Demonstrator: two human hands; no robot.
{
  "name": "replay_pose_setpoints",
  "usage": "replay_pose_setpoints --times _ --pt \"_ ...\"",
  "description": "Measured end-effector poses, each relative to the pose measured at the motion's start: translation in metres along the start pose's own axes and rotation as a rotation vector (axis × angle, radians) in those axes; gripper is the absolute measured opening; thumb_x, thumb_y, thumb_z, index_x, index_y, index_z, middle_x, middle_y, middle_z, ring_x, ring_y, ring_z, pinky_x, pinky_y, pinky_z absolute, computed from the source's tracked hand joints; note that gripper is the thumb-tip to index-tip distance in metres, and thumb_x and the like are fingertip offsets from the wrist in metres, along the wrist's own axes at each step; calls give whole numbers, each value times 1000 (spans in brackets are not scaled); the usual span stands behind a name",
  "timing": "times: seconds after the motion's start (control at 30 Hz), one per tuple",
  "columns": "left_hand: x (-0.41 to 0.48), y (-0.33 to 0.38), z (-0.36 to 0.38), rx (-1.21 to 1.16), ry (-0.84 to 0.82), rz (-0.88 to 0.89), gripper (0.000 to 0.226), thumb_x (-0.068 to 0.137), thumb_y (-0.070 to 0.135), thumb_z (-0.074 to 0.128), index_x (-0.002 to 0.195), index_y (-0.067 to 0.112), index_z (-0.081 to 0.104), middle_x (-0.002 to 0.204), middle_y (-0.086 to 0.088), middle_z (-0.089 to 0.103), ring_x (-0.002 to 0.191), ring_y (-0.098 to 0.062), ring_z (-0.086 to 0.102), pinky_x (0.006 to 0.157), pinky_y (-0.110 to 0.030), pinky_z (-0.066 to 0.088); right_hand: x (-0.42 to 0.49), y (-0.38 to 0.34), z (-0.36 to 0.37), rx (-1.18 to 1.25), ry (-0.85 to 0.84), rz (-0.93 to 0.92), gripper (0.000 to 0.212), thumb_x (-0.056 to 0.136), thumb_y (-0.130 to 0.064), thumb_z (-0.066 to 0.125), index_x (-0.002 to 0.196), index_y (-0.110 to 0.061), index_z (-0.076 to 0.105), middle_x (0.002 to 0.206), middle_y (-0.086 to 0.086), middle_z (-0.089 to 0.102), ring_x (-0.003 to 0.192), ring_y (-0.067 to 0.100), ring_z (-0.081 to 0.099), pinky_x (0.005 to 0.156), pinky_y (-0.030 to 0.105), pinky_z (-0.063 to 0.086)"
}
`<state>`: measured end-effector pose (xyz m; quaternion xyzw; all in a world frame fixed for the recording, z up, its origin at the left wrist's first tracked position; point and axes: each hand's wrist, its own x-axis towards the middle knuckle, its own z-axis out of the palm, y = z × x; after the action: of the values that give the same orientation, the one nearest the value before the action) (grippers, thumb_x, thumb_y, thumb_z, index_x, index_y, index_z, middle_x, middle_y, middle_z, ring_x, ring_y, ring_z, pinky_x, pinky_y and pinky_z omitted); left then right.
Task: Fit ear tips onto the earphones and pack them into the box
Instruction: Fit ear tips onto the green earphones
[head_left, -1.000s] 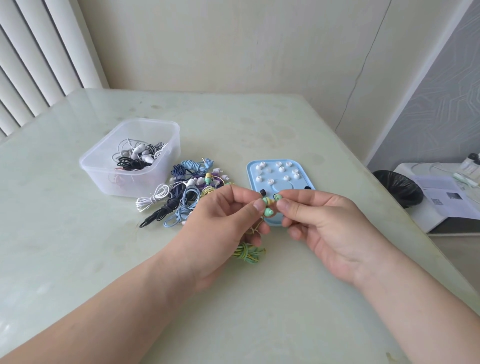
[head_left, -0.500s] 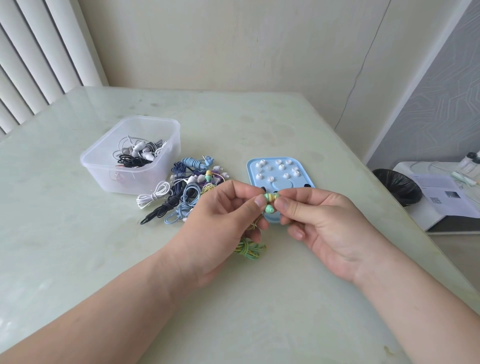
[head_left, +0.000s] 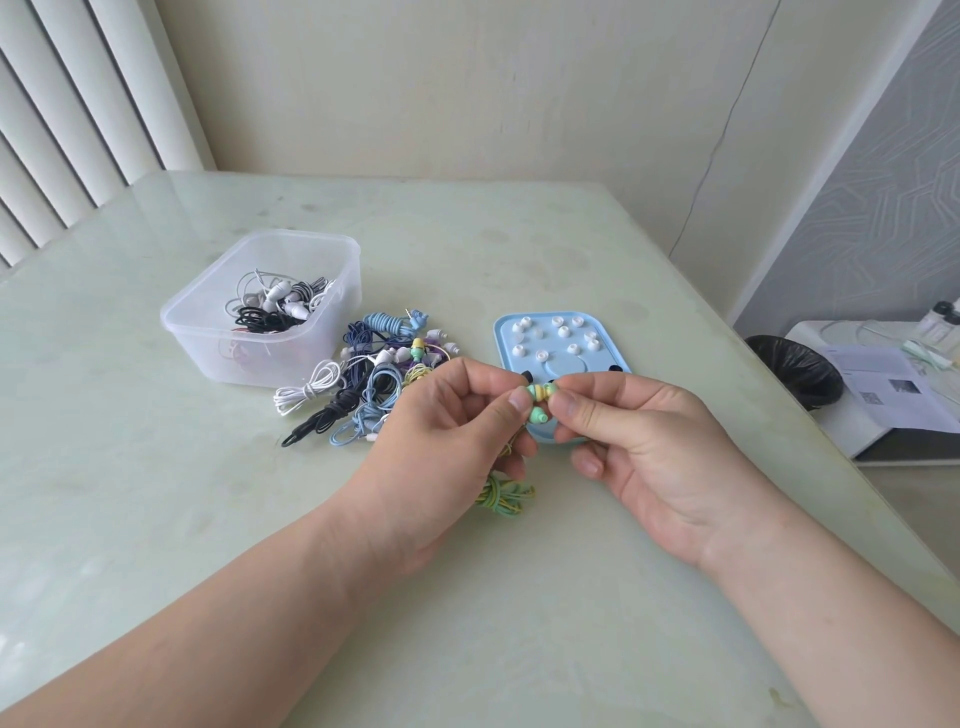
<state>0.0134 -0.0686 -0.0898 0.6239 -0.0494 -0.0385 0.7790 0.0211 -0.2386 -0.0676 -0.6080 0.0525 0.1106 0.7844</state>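
Both hands meet at the table's middle over a green-and-yellow earphone (head_left: 538, 393). My left hand (head_left: 447, 441) pinches its bud between thumb and forefinger, and a second green bud (head_left: 538, 415) hangs just below. My right hand (head_left: 639, 441) pinches the other end of the same bud; whether an ear tip is under those fingers is hidden. The earphone's coiled green-yellow cable (head_left: 505, 496) lies on the table under my left hand. Behind the hands, a light blue tray (head_left: 563, 361) holds several white ear tips (head_left: 561, 332). A clear plastic box (head_left: 260, 312) at the left holds black and white earphones.
A pile of bundled earphones (head_left: 363, 384) in white, black, blue and purple lies between the box and the tray. The pale green table (head_left: 156, 493) ends in an edge at the right. Beyond that edge stand a black bin (head_left: 795, 374) and a white unit with papers (head_left: 883, 389).
The hands and the earphone stay almost in place; the fingers have shifted slightly around the bud. The view has tilted a little.
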Motion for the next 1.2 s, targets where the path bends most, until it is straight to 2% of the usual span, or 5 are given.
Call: replay_pose_setpoints --times 0.3,0.47,0.63,0.9,1.2 --pt "0 -2 1 -16 38 15 6 100 8 63 97 3 64 72 -14 64 60 -19 58 56 -27 50 -3 5 6 -13 72 -73 21 61 -9 84 81 -10 79 84 13 77 67 16 66 50 26 37" --pt "-1 -2 1 -23 52 20 6 100 8 63 94 7 65 70 -10 64 62 -20 59 57 -27 51 -4 8 6 -44 83 -100 11 74 -2 82 81 -11 81 84 11 77 69 17 66 52 28 36" --pt "-1 0 0 -44 47 12 11 100 8 63 89 12 65 70 -6 64 63 -17 61 57 -27 51 -4 8 6 -73 76 -100 6 81 -9 80 87 -10 82 86 11 77 71 18 64 54 30 37" --pt "-2 0 2 -30 22 28 6 99 7 63 93 6 64 73 -9 63 63 -17 60 58 -27 51 -2 6 2 -61 58 -83 11 80 -9 79 90 -6 76 86 12 75 64 18 63 51 27 39" --pt "-1 1 1 -24 15 18 6 99 7 64 93 7 64 75 -9 63 65 -17 62 58 -27 52 -1 11 -1 -119 48 -171 7 84 -4 78 90 -6 75 83 12 75 67 22 65 52 31 42"
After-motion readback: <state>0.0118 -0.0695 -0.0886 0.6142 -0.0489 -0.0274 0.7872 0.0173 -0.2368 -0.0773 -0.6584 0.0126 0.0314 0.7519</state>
